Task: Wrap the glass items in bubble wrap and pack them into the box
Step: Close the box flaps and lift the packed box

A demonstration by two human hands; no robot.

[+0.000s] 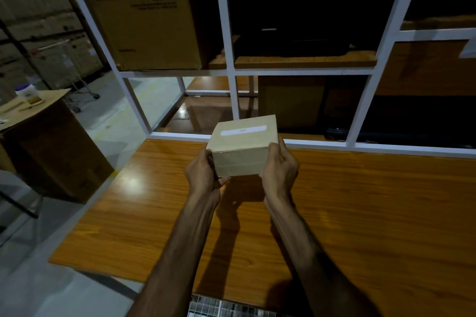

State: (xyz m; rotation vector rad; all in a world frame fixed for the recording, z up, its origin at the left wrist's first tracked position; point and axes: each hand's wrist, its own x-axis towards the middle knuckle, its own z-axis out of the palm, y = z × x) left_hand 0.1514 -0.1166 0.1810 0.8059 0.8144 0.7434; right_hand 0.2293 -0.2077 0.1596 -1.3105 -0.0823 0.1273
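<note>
Before us, a glossy orange wood-grain bench (360,213) meets a white-framed shelf (304,65), where a large printed carton (144,15) stands upright on the upper wooden board.

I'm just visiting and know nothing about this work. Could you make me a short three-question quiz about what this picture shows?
1. True or false: the small box is open at the top.
2. What holds the small box? A) the left hand alone B) both hands, left and right hand, one on each side C) nothing; it lies on the table
3. What stands on the upper left shelf of the white rack?

Key:
1. False: it is closed, with a strip of pale tape across the top.
2. B
3. A large cardboard carton.
</note>
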